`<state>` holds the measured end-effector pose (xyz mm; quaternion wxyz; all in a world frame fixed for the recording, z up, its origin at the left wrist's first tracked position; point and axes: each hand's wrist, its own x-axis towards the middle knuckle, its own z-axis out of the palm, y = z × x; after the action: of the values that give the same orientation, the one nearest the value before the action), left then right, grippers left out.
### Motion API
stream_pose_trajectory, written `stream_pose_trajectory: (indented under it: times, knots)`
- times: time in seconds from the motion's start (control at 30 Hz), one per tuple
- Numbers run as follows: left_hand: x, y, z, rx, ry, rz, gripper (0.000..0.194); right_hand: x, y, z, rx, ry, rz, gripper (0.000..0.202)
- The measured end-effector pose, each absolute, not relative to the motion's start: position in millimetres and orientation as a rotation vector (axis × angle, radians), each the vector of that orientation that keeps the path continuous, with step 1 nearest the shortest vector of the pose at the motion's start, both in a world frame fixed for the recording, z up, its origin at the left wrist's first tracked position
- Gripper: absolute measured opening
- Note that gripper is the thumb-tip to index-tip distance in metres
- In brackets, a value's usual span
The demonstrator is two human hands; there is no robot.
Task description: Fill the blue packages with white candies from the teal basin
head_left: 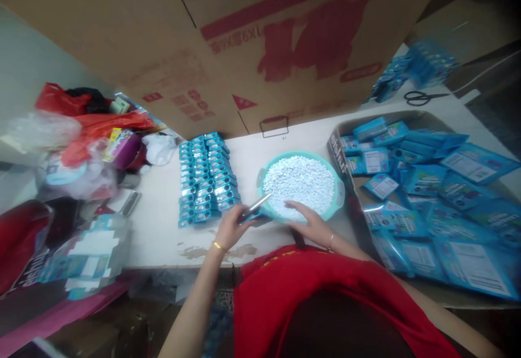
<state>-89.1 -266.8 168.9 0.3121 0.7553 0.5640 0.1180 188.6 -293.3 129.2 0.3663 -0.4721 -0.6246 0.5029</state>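
Observation:
My left hand [231, 227] holds a small blue packet [253, 215] with its flap open, just at the near left rim of a teal basin [341, 187]. The basin is full of small white pieces [299, 181]. My right hand [306, 218] rests over the near edge of the basin, fingers on the white pieces. Whether it pinches any is hidden. Left of the basin lie neat rows of small blue packets [207, 176] on the white table [163, 222].
A cardboard box [337, 149] with several larger blue packs [427, 195] stands at the right. A big cardboard sheet [244, 38] leans behind the table. Scissors [423, 97] and more blue packs [415, 68] lie far right. Plastic bags and clutter [81, 141] fill the left.

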Motion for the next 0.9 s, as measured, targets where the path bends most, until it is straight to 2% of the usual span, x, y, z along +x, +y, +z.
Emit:
stream_pose_trajectory:
  times: [0.1, 0.17, 0.3, 0.37, 0.47, 0.53, 0.6, 0.7, 0.8, 0.9]
  knots:
    - [-146.3, -266.2, 147.3, 1.966, 1.671, 0.197, 0.033, 203.5, -298.3, 137.9, -1.345, -1.544, 1.220, 0.030]
    - [-174.9, -262.5, 129.0, 1.985, 1.757, 0.083, 0.034, 220.4, -302.3, 143.6, -1.457, -1.459, 1.123, 0.025]
    - [-201.3, -256.4, 91.1, 1.991, 1.946, -0.073, 0.048, 280.6, -306.4, 138.6, -1.689, -1.323, 0.844, 0.027]
    - [-200.4, -258.8, 82.5, 1.925, 2.094, -0.071, 0.058, 324.3, -306.9, 126.9, -1.937, -1.324, 0.691, 0.029]
    - [-181.4, -265.2, 89.0, 1.830, 2.294, 0.015, 0.070, 390.1, -300.9, 102.9, -2.356, -1.333, 0.546, 0.031]
    - [-157.0, -265.4, 99.3, 1.811, 2.304, 0.069, 0.067, 422.8, -289.0, 84.1, -2.486, -1.345, 0.533, 0.032]
    - [-125.9, -260.3, 108.8, 1.884, 2.135, 0.101, 0.059, 441.6, -271.9, 64.8, -2.539, -1.400, 0.557, 0.040]
    - [-76.8, -247.0, 120.3, 2.085, 1.759, 0.040, 0.044, 447.3, -245.6, 38.7, -2.594, -1.510, 0.623, 0.067]
    - [-37.2, -233.8, 127.9, 2.233, 1.498, -0.266, 0.034, 441.3, -231.3, 21.4, -2.667, -1.612, 0.629, 0.085]
    - [-7.2, -224.7, 123.8, 2.264, 1.386, -0.595, 0.026, 439.4, -233.4, 17.7, -2.747, -1.704, 0.581, 0.091]
